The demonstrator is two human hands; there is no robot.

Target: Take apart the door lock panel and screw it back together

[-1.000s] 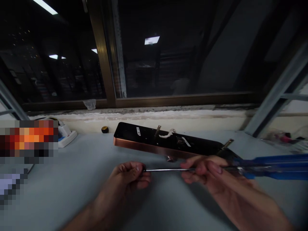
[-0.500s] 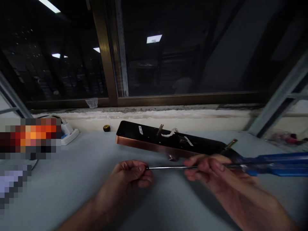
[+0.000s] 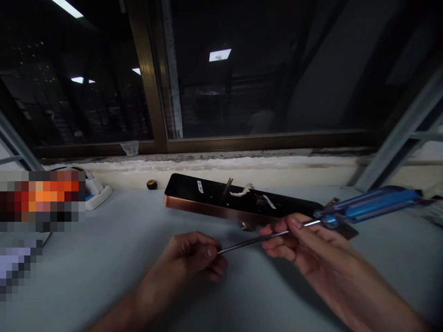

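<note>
Between my hands is a screwdriver point(image 3: 377, 207) with a clear blue handle and a long metal shaft. My left hand point(image 3: 194, 258) pinches the shaft's tip end, so the tip itself is hidden. The fingers of my right hand point(image 3: 304, 249) hold the shaft nearer the handle, which points up to the right. Just beyond them lies a long black bar-shaped unit point(image 3: 207, 193) with copper-coloured sides, bearing white labels, upright brass-coloured posts and a white cable loop. A small round metal part point(image 3: 246, 226) sits at its front edge.
The grey-blue table point(image 3: 114, 249) runs back to a low wall under a dark window. At the back left stand a small black-and-gold round part point(image 3: 151, 184) and a white device point(image 3: 98, 196). Metal frame posts point(image 3: 391, 143) rise at both sides; blurred pixels cover the left edge.
The screwdriver has tilted: its handle rose on the right while the tip end dropped slightly. Both hands keep hold of the shaft. The black unit stays in place.
</note>
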